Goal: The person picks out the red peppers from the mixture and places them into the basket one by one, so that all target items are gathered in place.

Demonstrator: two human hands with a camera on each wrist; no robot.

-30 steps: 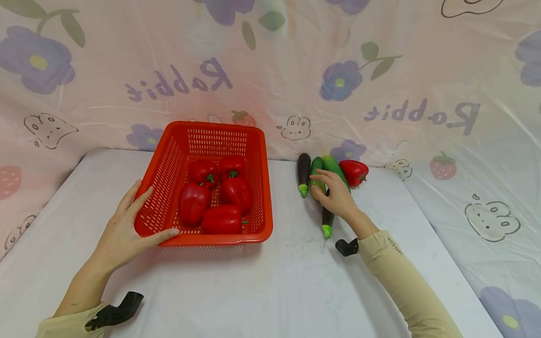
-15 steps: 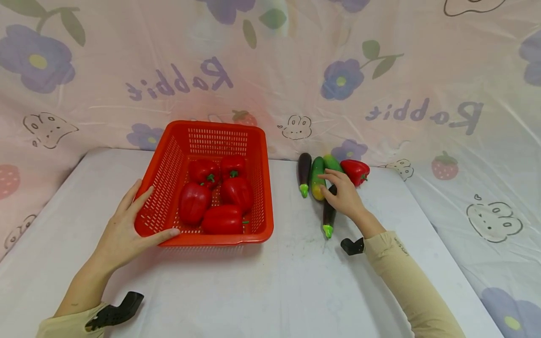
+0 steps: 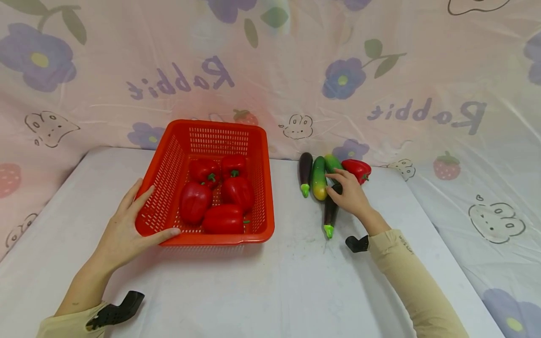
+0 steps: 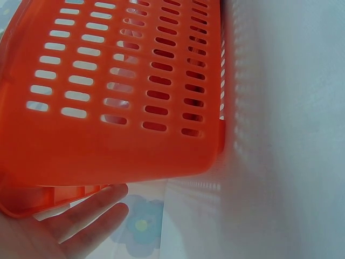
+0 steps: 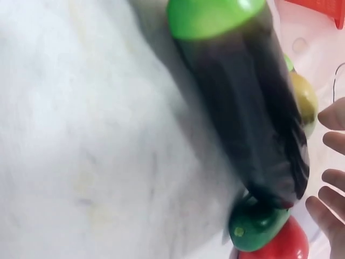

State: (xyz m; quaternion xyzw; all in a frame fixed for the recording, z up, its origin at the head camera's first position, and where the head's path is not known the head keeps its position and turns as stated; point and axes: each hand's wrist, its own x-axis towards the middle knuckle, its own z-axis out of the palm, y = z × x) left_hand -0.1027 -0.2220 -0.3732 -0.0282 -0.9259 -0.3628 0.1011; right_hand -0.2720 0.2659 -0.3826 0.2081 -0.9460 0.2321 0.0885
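A red plastic basket (image 3: pixel 203 240) holds several red bell peppers (image 3: pixel 223 219). My left hand (image 3: pixel 118 237) rests at its near left corner, thumb along the front rim and straight fingers against the left side. To the right, my right hand (image 3: pixel 351 193) hovers with loosely bent fingers over an eggplant (image 3: pixel 331 216). In the right wrist view a gap shows between the fingers and this eggplant (image 5: pixel 237 102). Beside it lie a cucumber (image 3: pixel 319 174) with a yellow end, a second green cucumber (image 3: pixel 332 162) partly hidden by the hand, and a red bell pepper (image 3: pixel 356 167).
Another eggplant (image 3: pixel 305 170) lies left of the cucumbers. Everything stands on a white table (image 3: pixel 262 291). A printed curtain (image 3: pixel 270 70) rises along the table's back edge. Each wrist carries a black camera mount (image 3: pixel 122 307).
My right hand has shifted slightly right, away from the yellow-ended cucumber and toward the near eggplant's upper end. The cucumber shows more fully. My left hand and the basket stay in place.
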